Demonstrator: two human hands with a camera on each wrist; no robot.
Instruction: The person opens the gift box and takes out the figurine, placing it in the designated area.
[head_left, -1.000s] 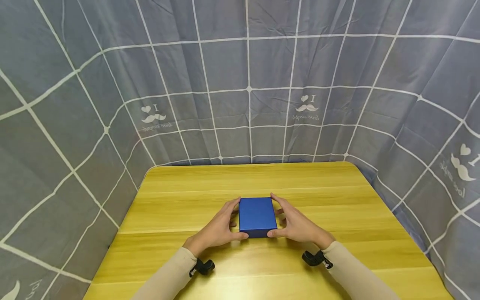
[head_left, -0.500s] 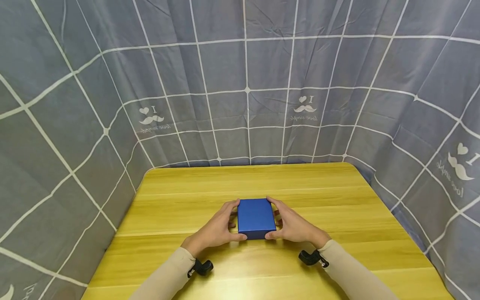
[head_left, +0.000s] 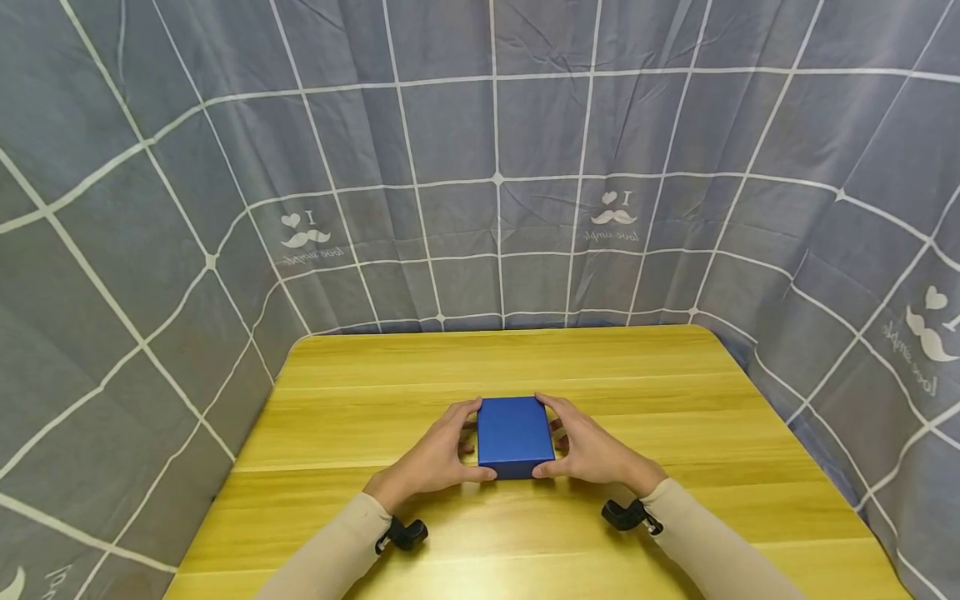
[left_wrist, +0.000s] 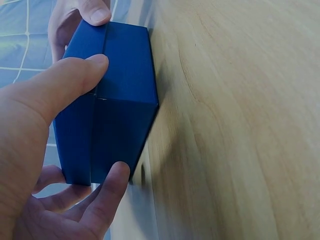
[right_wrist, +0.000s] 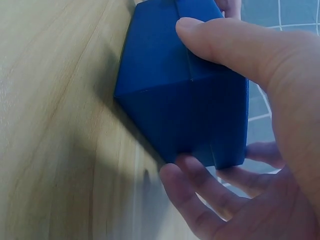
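A square blue box (head_left: pixel 514 429) with a lid seam round its sides lies between both hands at the middle of the table. My left hand (head_left: pixel 435 454) grips its left side, thumb on the near face and fingers toward the far corner. On the opposite side my right hand (head_left: pixel 596 450) holds it the same way. The left wrist view shows the left thumb across the seam of the box (left_wrist: pixel 122 70). In the right wrist view the right thumb presses the near face of the box (right_wrist: pixel 155 55), with fingertips at its far edge. The lid looks closed.
The yellow wood-grain table (head_left: pixel 495 550) extends around the box on every side. A grey curtain (head_left: pixel 457 217) with white grid lines hangs behind the table and along both sides. Black wrist mounts (head_left: pixel 405 534) sit by both sleeve cuffs.
Both hands keep their hold on the box, which stays nearly in place. The right fingertips sit slightly farther in along the far edge than a second ago.
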